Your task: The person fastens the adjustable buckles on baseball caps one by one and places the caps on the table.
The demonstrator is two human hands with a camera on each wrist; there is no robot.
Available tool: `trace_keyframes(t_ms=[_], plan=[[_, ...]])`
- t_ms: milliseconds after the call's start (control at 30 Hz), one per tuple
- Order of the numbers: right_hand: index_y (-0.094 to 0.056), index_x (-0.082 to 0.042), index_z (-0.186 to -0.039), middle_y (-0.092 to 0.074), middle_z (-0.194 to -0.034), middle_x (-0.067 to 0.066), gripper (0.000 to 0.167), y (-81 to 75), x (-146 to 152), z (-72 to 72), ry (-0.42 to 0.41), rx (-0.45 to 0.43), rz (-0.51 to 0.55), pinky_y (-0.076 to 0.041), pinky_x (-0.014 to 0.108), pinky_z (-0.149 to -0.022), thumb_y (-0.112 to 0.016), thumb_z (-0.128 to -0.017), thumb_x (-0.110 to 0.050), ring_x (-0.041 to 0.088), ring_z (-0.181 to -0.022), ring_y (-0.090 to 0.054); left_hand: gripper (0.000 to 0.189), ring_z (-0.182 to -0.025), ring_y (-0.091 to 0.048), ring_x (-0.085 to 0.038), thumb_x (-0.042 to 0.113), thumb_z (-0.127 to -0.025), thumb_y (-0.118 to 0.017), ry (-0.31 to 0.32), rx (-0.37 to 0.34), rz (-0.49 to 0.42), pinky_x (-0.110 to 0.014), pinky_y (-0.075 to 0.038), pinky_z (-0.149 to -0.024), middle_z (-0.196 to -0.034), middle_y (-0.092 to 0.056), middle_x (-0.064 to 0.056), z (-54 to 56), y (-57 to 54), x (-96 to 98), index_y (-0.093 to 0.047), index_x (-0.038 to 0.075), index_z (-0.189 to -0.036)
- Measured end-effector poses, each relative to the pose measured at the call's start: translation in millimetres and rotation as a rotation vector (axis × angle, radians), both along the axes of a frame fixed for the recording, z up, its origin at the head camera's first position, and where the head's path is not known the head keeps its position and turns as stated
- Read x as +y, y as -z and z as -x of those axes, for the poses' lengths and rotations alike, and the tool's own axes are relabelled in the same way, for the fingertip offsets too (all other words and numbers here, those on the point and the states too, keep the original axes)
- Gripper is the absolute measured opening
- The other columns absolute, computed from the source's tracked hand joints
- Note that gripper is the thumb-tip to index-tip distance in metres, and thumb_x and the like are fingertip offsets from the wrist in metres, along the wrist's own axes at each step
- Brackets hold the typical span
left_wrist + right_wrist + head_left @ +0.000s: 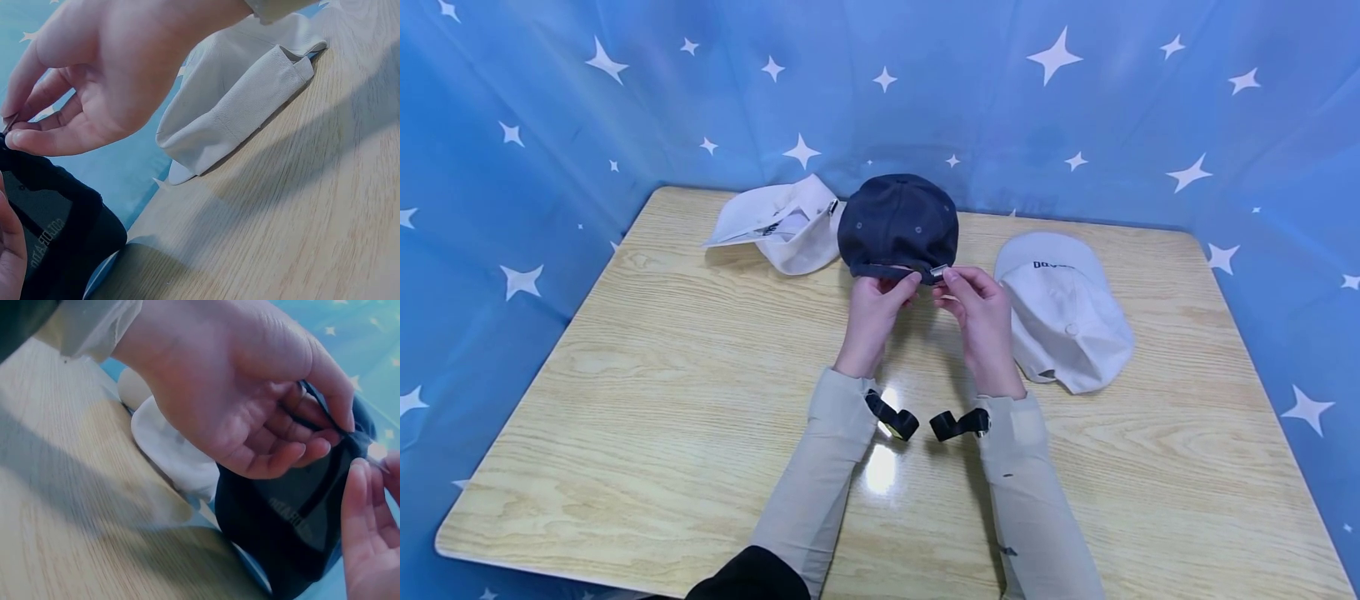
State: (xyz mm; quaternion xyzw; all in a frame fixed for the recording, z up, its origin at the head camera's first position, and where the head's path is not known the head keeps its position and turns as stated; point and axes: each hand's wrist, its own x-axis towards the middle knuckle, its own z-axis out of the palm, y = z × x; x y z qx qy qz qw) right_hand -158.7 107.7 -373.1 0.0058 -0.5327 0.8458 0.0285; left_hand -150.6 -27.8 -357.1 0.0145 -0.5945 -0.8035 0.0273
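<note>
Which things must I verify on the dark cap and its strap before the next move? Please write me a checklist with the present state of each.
1. Left hand pinches the back strap: ok.
2. Right hand pinches the strap beside the metal buckle: ok.
3. Dark cap has its strap side toward the person: ok.
4. Strap end passed fully through the buckle: cannot tell, fingers cover it.
5. Right white cap apart from the dark cap: ok.
6. Left white cap apart from it: cannot tell, they overlap in the head view.

navy cap (898, 218) | white caps (1060, 304) | white-starred blue backdrop (925, 117) | tan wood-grain table (685, 400) | beige sleeves (822, 467)
</note>
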Motion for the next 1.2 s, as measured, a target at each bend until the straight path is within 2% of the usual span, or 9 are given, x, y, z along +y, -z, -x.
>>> trace_keyframes(t_ms=[267,533,567,600,767,800,1033,1200], plan=[[-0.063,0.002,-0.091,-0.059,-0.084,0.012,0.016,-2.2,-1,-0.1,-0.028,-0.007,0.044,-0.051,0.027,-0.065,-0.066,-0.081,-0.01,0.02,-0.071,-0.06,0.012,-0.08,-0.05,-0.041,0.01,-0.083,-0.063,0.003,0.014,0.02,-0.024,-0.044,-0.059,-0.077,-0.058,-0.003,-0.8,-1.3,-1.1,-0.058,0.003,-0.092],[-0.063,0.004,-0.092,-0.06,-0.085,0.014,0.022,5.7,-1,2.0,-0.024,0.034,0.017,-0.051,0.029,-0.064,-0.069,-0.079,-0.012,0.022,-0.071,-0.06,0.011,-0.068,-0.054,-0.019,0.01,-0.082,-0.064,0.002,0.014,0.029,-0.024,-0.044,-0.06,-0.077,-0.058,-0.003,-0.4,-0.4,-1.2,-0.06,0.003,-0.09],[-0.063,0.003,-0.092,-0.061,-0.085,0.013,0.021,12.9,2,5.6,-0.035,0.044,0.022,-0.051,0.029,-0.064,-0.069,-0.078,-0.011,0.022,-0.071,-0.06,0.011,-0.067,-0.053,-0.016,0.011,-0.082,-0.064,0.002,0.014,0.025,-0.024,-0.045,-0.06,-0.076,-0.058,-0.003,0.9,2.1,-1.4,-0.06,0.003,-0.09],[-0.063,0.004,-0.093,-0.061,-0.086,0.014,0.023,13.5,1,5.7,-0.033,0.049,0.006,-0.051,0.03,-0.064,-0.07,-0.078,-0.012,0.022,-0.071,-0.06,0.011,-0.067,-0.053,-0.015,0.011,-0.082,-0.065,0.004,0.013,0.019,-0.024,-0.045,-0.06,-0.076,-0.058,-0.003,2.5,4.9,-1.5,-0.06,0.004,-0.089],[-0.064,0.003,-0.093,-0.061,-0.089,0.014,0.022,13.2,1,5.1,-0.028,0.057,-0.072,-0.051,0.032,-0.066,-0.069,-0.078,-0.013,0.024,-0.073,-0.06,0.015,-0.067,-0.054,-0.017,0.016,-0.081,-0.067,0.012,0.017,-0.009,-0.031,-0.046,-0.062,-0.075,-0.059,-0.005,9.9,19.2,-1.7,-0.061,0.004,-0.087],[-0.063,0.004,-0.093,-0.061,-0.088,0.015,0.024,6.2,-2,1.5,-0.014,0.051,-0.089,-0.052,0.033,-0.066,-0.069,-0.079,-0.014,0.024,-0.073,-0.06,0.016,-0.068,-0.054,-0.02,0.017,-0.08,-0.067,0.01,0.021,-0.01,-0.031,-0.046,-0.062,-0.075,-0.059,-0.005,10.4,20.4,-1.4,-0.061,0.005,-0.087],[-0.062,0.003,-0.091,-0.06,-0.085,0.012,0.018,-0.9,-2,-1.3,-0.003,-0.002,-0.025,-0.051,0.029,-0.065,-0.066,-0.081,-0.011,0.022,-0.071,-0.06,0.017,-0.07,-0.051,-0.033,0.018,-0.08,-0.068,-0.028,0.039,0.014,-0.03,-0.044,-0.059,-0.073,-0.058,-0.006,9.4,22.2,2.7,-0.06,0.005,-0.087],[-0.062,0.003,-0.09,-0.06,-0.087,0.013,0.02,-1.6,-1,-1.7,0.008,-0.016,0.007,-0.051,0.028,-0.064,-0.067,-0.08,-0.013,0.021,-0.071,-0.059,0.014,-0.065,-0.054,-0.025,0.016,-0.08,-0.067,-0.046,0.043,-0.003,-0.024,-0.043,-0.056,-0.072,-0.058,-0.006,9.9,23.2,2.7,-0.059,0.006,-0.087]])
